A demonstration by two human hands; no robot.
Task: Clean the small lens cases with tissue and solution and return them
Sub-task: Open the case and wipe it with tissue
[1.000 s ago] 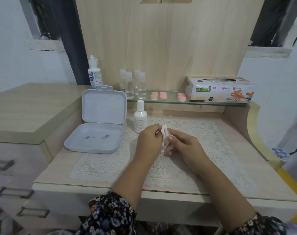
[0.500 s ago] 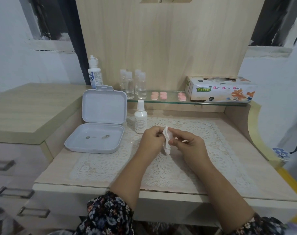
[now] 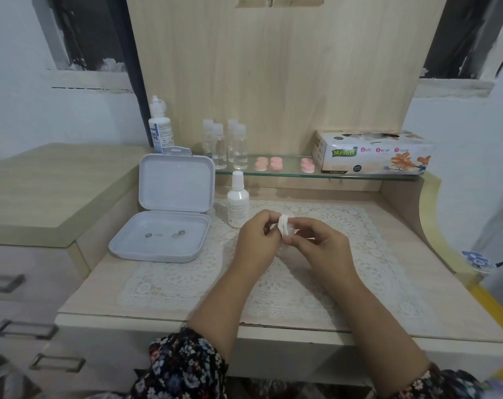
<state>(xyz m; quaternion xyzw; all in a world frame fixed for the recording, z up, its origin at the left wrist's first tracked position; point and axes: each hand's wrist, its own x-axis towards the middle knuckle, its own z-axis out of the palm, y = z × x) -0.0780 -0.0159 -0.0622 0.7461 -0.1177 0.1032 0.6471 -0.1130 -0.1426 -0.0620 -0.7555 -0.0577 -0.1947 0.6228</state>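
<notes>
My left hand [image 3: 256,240] and right hand [image 3: 319,246] meet above the surface [image 3: 394,298], both pinching a folded tissue [image 3: 283,224]. I cannot tell whether a lens case sits inside it. More pink lens cases [image 3: 269,163] lie on the glass shelf [image 3: 287,173].

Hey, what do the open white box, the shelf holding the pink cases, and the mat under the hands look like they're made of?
Open white box: probably matte plastic, with smooth moulded rounded corners.
Shelf: glass, clear with a greenish edge.
Mat: looks like white lace or crochet, with an openwork pattern; it could be vinyl imitation.
</notes>
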